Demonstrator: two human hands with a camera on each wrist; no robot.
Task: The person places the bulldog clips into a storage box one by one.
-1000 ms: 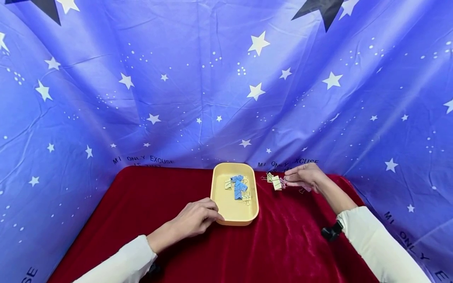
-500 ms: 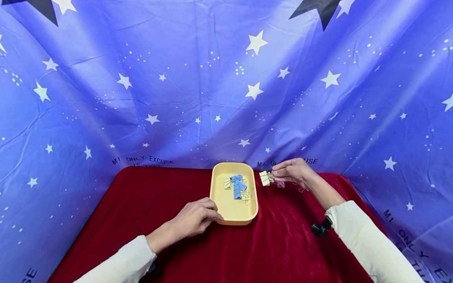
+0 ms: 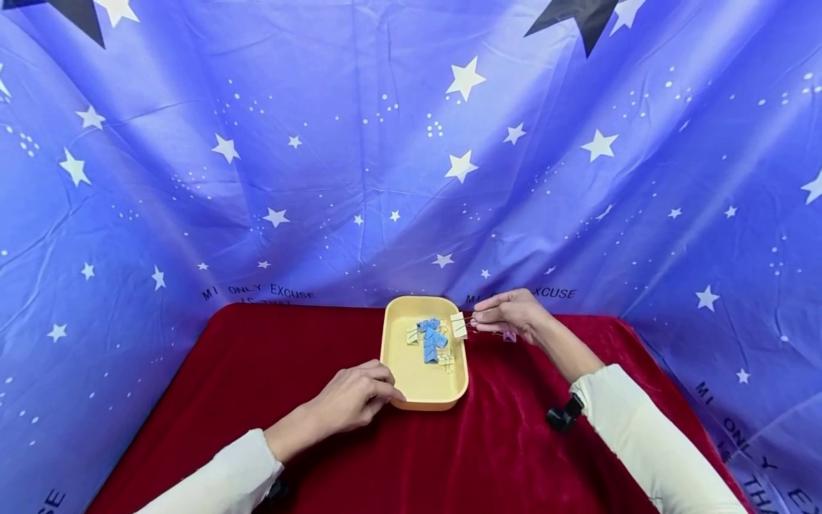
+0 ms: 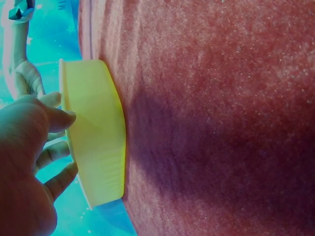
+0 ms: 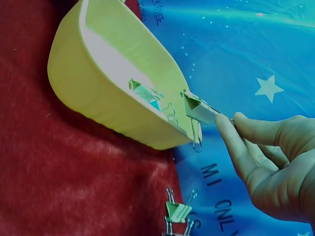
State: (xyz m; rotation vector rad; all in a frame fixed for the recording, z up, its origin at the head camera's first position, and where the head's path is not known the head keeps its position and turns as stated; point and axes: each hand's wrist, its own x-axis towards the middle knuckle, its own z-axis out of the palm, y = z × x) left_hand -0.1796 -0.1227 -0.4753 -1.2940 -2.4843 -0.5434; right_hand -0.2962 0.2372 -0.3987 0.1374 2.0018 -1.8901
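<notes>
My right hand (image 3: 514,314) pinches a pale yellow binder clip (image 3: 459,325) by its wire handle, between thumb and forefinger. The clip is at the right rim of the yellow tray (image 3: 427,405); in the right wrist view its body (image 5: 199,110) overlaps the rim. My left hand (image 3: 353,394) grips the tray's near left corner; in the left wrist view the thumb lies over the outer wall and the fingers are at the rim. Inside the tray lie several blue binder clips (image 3: 430,350) and pale yellow binder clips (image 3: 412,337).
A purple-pink binder clip (image 3: 509,336) lies right of the tray, partly behind my right hand. In the right wrist view a pale binder clip (image 5: 179,211) stands on the cloth. Dark red cloth (image 3: 289,343) covers the table, and a blue star-printed curtain (image 3: 359,143) surrounds it.
My right hand has moved left from the clips on the cloth to the tray's right rim, carrying the pale yellow binder clip. The left hand and tray have stayed put.
</notes>
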